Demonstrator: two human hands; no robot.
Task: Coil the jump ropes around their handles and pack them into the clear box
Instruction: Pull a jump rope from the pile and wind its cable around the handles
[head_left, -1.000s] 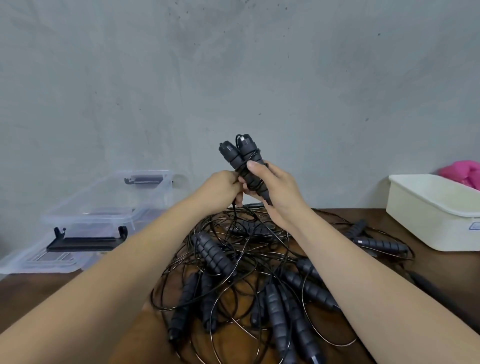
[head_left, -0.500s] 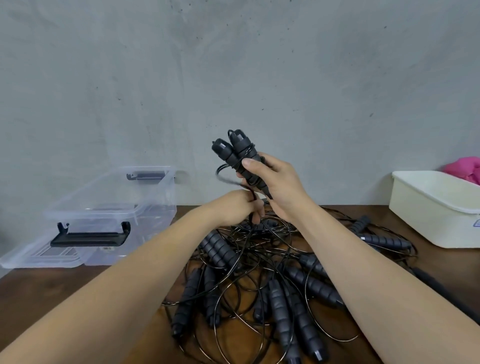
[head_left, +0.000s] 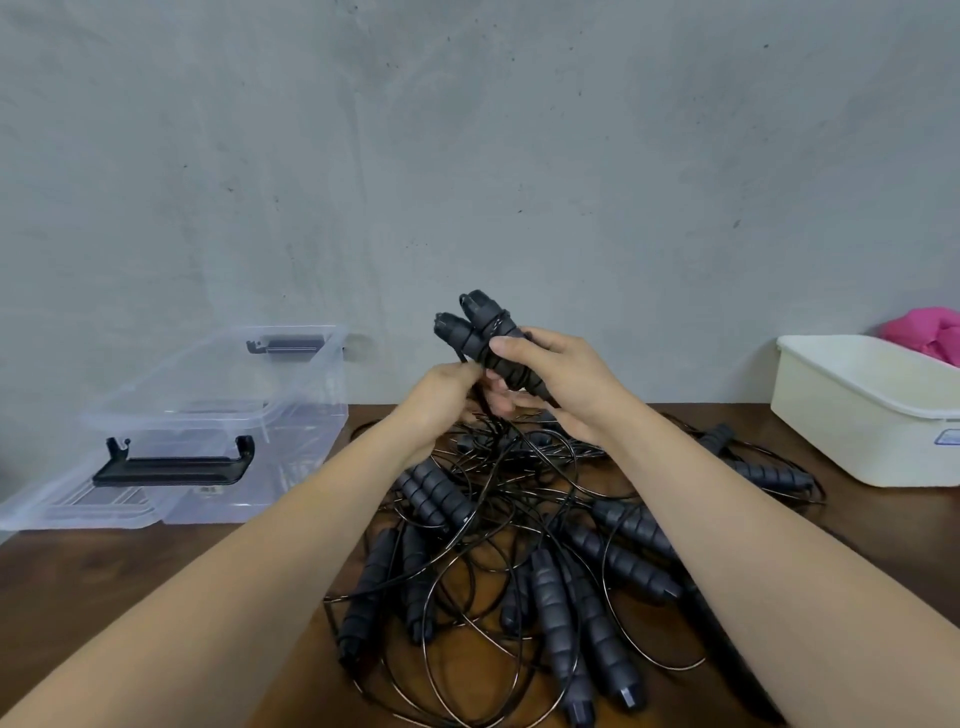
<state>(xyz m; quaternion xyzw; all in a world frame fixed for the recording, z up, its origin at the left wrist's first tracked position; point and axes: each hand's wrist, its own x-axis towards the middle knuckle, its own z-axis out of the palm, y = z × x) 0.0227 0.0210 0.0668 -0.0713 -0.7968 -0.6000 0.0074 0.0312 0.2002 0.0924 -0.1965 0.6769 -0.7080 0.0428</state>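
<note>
Clamped round the two handles, my right hand holds them side by side at the middle of the frame, above the pile of ropes on the table. My left hand, just left of it and touching, pinches the thin cord where it comes off the handles.

To wind well, I judge I should grip the pair hard so they do not split, draw the cord taut and lay each turn close beside the last. Slack dragged from the tangle could snag.

The handles' long axis slants from lower right to upper left. Their cap ends point up-left toward the wall, and their lower ends are hidden in my palm. The clear box sits at the left of the frame, well apart.
</note>
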